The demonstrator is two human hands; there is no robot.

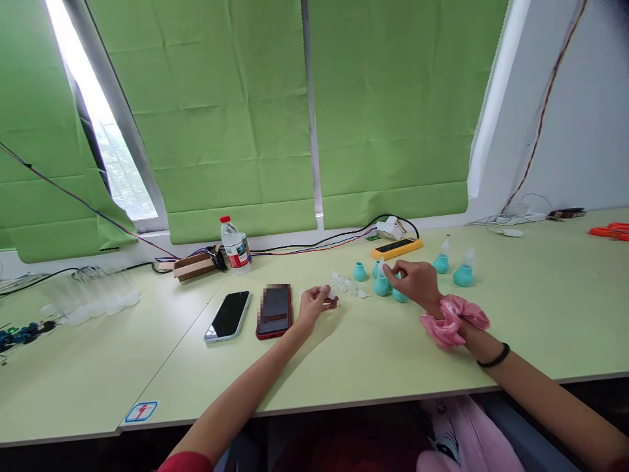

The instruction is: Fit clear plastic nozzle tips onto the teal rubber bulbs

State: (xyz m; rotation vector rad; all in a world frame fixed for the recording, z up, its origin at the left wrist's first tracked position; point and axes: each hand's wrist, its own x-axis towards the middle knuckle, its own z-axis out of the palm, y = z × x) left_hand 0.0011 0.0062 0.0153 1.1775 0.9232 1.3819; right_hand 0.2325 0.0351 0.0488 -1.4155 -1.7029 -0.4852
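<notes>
My left hand point(314, 307) is closed in a pinch on a small translucent plastic piece point(332, 294), beside a loose heap of similar pieces point(346, 284). Farther right, my right hand point(417, 282) pinches a clear tip point(382, 265) at the mouth of a turquoise bulb point(381, 286); whether the tip is seated in it I cannot tell. Another turquoise bulb point(360, 271) stands without a tip, and one more bulb point(400, 296) is partly covered by my right hand. To the right are two turquoise bulbs with clear tips, a rear one point(441, 263) and a front one point(463, 276).
Two phones, one pale-edged point(228, 317) and one red-cased point(274, 312), lie left of my left hand. Behind them stand a water bottle point(234, 246) and an open cardboard box point(194, 266). A yellow power strip point(396, 248) lies at the back, with cables along the wall.
</notes>
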